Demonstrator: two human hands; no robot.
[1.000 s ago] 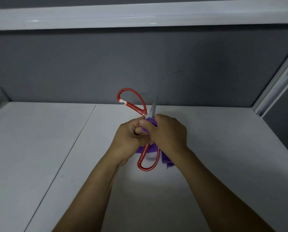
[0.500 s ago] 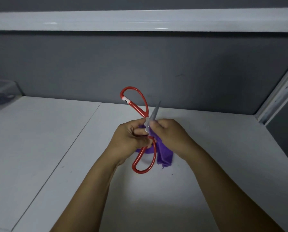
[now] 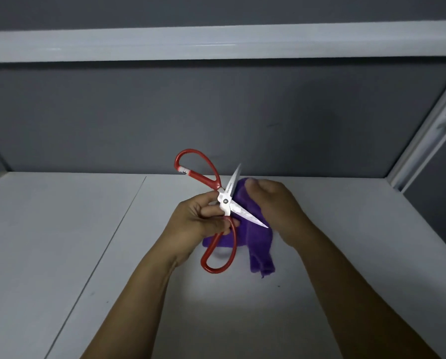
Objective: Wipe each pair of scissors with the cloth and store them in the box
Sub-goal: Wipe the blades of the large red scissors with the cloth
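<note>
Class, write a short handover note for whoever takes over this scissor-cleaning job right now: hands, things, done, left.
Left hand grips the red-handled scissors near the pivot, blades spread open.
Right hand holds the purple cloth, bunched behind the blades.
Done: wiping under way; nothing visibly stored.
Left: finish wiping, close the scissors, put them in the box, which is not clearly in view.
</note>
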